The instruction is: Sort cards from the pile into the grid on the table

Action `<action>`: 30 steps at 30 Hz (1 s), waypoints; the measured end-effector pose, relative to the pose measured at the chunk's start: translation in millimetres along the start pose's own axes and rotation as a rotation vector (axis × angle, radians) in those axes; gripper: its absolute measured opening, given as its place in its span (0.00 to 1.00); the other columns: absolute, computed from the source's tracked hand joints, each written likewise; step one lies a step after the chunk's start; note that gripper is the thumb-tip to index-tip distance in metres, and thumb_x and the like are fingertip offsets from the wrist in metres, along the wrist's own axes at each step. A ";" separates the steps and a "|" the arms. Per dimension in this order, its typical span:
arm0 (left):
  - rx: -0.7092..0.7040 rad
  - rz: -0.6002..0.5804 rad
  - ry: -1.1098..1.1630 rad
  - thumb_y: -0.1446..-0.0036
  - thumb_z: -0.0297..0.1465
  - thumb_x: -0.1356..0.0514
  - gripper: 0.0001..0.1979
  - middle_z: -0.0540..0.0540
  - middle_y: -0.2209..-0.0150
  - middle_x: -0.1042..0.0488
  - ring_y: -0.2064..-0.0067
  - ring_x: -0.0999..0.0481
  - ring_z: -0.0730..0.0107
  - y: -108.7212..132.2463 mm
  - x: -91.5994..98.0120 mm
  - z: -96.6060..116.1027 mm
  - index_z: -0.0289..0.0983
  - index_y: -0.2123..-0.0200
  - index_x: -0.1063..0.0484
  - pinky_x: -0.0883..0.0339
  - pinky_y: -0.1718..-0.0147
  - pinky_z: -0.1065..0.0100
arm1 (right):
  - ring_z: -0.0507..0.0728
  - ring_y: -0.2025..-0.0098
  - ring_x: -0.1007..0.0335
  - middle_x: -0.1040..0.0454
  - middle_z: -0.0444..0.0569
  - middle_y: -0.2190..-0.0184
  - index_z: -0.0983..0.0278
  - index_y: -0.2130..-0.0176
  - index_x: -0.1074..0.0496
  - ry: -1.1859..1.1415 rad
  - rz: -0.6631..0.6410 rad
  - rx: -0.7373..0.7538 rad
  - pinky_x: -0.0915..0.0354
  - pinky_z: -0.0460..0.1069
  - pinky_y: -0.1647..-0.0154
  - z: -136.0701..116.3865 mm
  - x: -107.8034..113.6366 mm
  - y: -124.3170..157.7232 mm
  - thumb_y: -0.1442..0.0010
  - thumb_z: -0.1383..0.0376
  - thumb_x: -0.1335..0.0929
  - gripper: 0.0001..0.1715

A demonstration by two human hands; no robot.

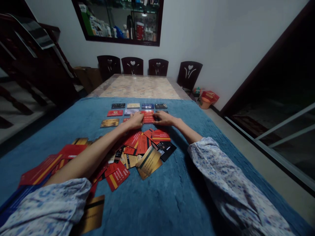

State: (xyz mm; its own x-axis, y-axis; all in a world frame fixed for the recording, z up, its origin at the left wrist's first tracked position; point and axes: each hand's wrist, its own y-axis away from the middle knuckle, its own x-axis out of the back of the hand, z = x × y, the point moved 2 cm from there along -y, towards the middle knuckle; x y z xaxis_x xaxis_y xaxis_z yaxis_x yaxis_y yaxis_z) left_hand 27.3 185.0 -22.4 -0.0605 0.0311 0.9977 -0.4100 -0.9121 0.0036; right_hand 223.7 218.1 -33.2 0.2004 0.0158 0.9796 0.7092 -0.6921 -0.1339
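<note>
Both my hands reach to rows of cards on a blue cloth. Between them lies a red card (148, 119), with my left hand (136, 120) pinching its left edge and my right hand (163, 118) pinching its right edge. Above them runs a row with a black card (118, 106), a cream card (133, 105), a blue card (148, 106) and a dark card (161, 106). To the left are a red card (115, 113) and a gold card (110, 123). My hands partly cover other cards in the rows.
A loose heap of red, gold and black cards (142, 144) spreads nearer me, partly under my left forearm. One gold card (93, 214) lies by my left sleeve. The blue cloth (172, 190) covers the near part of a stone-topped table (142, 86). Chairs (189, 73) stand behind.
</note>
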 end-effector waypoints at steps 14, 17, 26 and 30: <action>0.006 -0.049 0.011 0.44 0.26 0.43 0.18 0.34 0.45 0.30 0.42 0.30 0.46 -2.2 0.5 -2.2 0.34 0.50 0.27 0.33 0.43 0.49 | 0.57 0.60 0.31 0.26 0.56 0.56 0.69 0.56 0.24 0.036 -0.097 -0.110 0.37 0.49 0.57 -11.2 8.9 -2.0 0.41 0.62 0.27 0.15; 0.003 -0.062 -0.035 0.44 0.26 0.43 0.18 0.34 0.43 0.31 0.39 0.32 0.45 -0.9 0.5 -0.9 0.36 0.49 0.27 0.35 0.41 0.48 | 0.57 0.59 0.31 0.26 0.57 0.56 0.69 0.56 0.24 0.067 -0.114 -0.096 0.37 0.48 0.56 -12.7 9.9 -2.2 0.39 0.60 0.28 0.15; -0.030 -0.060 -0.058 0.45 0.25 0.42 0.24 0.32 0.41 0.32 0.38 0.35 0.41 2.3 0.2 -0.3 0.35 0.44 0.29 0.36 0.42 0.45 | 0.59 0.57 0.30 0.25 0.57 0.56 0.68 0.56 0.24 0.093 -0.137 -0.095 0.37 0.49 0.55 -12.7 10.1 -5.2 0.38 0.60 0.29 0.15; -0.055 -0.052 -0.073 0.44 0.25 0.43 0.25 0.31 0.41 0.32 0.38 0.35 0.41 3.5 -0.7 -0.8 0.35 0.43 0.31 0.36 0.43 0.44 | 0.59 0.58 0.31 0.26 0.57 0.57 0.69 0.55 0.25 0.084 -0.137 -0.100 0.36 0.50 0.55 -10.6 8.2 -6.4 0.39 0.60 0.28 0.16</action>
State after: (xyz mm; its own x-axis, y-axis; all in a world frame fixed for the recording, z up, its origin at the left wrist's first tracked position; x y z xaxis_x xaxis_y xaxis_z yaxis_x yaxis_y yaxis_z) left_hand 25.1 182.2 -23.2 0.0276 0.0462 0.9986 -0.4602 -0.8862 0.0537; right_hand 213.6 215.0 -22.7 0.0461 0.0578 0.9973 0.6543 -0.7561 0.0136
